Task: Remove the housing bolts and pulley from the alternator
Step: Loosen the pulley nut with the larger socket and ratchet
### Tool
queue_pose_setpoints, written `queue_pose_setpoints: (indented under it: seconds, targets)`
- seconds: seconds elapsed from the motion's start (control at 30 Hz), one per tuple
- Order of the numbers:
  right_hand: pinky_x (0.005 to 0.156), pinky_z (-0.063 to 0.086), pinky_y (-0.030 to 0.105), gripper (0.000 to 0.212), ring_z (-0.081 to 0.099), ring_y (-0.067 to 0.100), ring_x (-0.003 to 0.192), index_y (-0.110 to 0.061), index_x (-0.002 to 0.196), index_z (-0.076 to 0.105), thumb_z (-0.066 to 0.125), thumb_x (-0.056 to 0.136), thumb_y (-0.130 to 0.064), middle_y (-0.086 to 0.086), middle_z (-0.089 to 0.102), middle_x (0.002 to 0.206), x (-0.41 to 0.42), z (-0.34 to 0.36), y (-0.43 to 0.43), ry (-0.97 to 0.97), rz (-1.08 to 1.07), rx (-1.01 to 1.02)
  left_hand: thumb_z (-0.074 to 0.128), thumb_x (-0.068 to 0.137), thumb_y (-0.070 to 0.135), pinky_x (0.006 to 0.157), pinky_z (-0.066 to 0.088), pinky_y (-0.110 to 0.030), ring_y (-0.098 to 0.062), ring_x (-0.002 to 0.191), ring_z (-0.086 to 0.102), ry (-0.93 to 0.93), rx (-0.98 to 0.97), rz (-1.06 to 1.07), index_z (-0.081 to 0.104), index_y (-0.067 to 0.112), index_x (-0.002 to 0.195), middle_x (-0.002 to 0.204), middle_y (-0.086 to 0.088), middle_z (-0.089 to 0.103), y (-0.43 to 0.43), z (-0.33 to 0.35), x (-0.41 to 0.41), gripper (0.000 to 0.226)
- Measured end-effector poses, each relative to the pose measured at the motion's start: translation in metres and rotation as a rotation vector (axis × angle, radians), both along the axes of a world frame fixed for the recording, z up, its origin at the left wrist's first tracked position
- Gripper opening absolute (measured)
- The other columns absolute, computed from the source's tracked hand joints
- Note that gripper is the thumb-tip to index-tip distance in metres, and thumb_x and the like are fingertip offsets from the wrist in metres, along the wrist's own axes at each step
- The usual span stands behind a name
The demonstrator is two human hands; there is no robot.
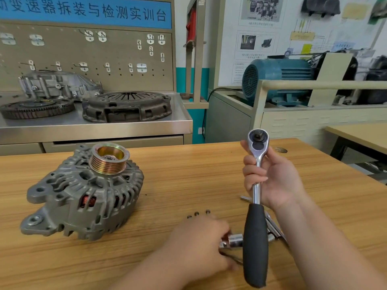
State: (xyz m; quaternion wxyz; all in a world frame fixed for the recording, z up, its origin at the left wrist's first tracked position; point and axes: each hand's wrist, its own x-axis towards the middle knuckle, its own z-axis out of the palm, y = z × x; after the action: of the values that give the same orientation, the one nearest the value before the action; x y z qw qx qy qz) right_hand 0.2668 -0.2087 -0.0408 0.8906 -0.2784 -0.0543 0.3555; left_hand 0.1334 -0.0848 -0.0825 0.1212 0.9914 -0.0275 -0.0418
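1 cam | head-worn | faces fwd+down | close above alternator (83, 197), table (188, 174)

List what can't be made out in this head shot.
Head view:
- Left hand: motion blur; grip on the socket unclear.
- Tools behind the ratchet: its black handle covers them.
- Small dark pieces on the table: too small to identify.
- Alternator: far side and underside face away.
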Motion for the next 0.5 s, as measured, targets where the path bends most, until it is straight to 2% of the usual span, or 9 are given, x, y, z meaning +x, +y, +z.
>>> queue_pose_setpoints:
  seconds: [0.07, 0.13, 0.27, 0.37, 0.5]
  targets:
    - [0.031, 0.025, 0.01, 0.046, 0.034, 0.002, 0.035, -0.011, 0.112, 0.066, 0.035, 0.101, -0.044, -0.004, 0.047, 0.059, 0.005, 0.003, -0.008, 0.006, -0.006, 0.05, 0.063, 0.084, 0.045, 0.059, 0.038, -0.029, -0.015, 0.083, 0.052, -0.004, 0.006, -0.066, 0.056, 0.022, 0.083, 0.087, 0.006, 0.052, -0.004, -0.001, 0.0, 0.024]
    - [0.032, 0.025, 0.009, 0.048, 0.034, 0.003, 0.034, -0.011, 0.115, 0.065, 0.034, 0.101, -0.044, -0.005, 0.046, 0.059, 0.009, 0.006, -0.015, 0.001, -0.003, 0.091, 0.058, 0.088, 0.036, 0.061, 0.043, -0.03, -0.016, 0.081, 0.053, -0.008, 0.01, -0.066, 0.051, 0.023, 0.074, 0.082, 0.006, 0.049, -0.007, -0.002, 0.001, 0.02]
    - [0.032, 0.024, 0.01, 0.047, 0.024, 0.001, 0.039, -0.011, 0.114, 0.065, 0.035, 0.1, -0.045, -0.006, 0.044, 0.06, 0.011, 0.008, -0.02, -0.045, 0.03, 0.105, 0.055, 0.09, 0.029, 0.052, 0.034, -0.028, -0.016, 0.072, 0.05, 0.003, 0.05, 0.033, 0.048, 0.022, 0.071, 0.074, 0.007, 0.044, -0.017, -0.004, 0.008, 0.021]
    - [0.032, 0.027, 0.008, 0.043, 0.029, 0.0, 0.039, -0.013, 0.112, 0.066, 0.041, 0.097, -0.046, -0.005, 0.045, 0.061, 0.009, 0.009, -0.018, -0.072, 0.077, 0.058, 0.054, 0.091, 0.028, 0.052, 0.033, -0.029, -0.018, 0.069, 0.048, 0.001, 0.074, 0.156, 0.052, 0.02, 0.079, 0.078, 0.003, 0.05, -0.026, -0.003, 0.019, 0.015]
    - [0.034, 0.036, 0.012, 0.034, 0.043, 0.004, 0.042, -0.015, 0.101, 0.06, 0.05, 0.089, -0.046, -0.001, 0.049, 0.064, 0.004, 0.006, -0.013, -0.074, 0.152, 0.013, 0.053, 0.093, 0.027, 0.063, 0.04, -0.032, -0.027, 0.092, 0.061, -0.042, 0.13, 0.235, 0.061, 0.016, 0.098, 0.103, -0.004, 0.062, -0.027, -0.006, 0.029, 0.014]
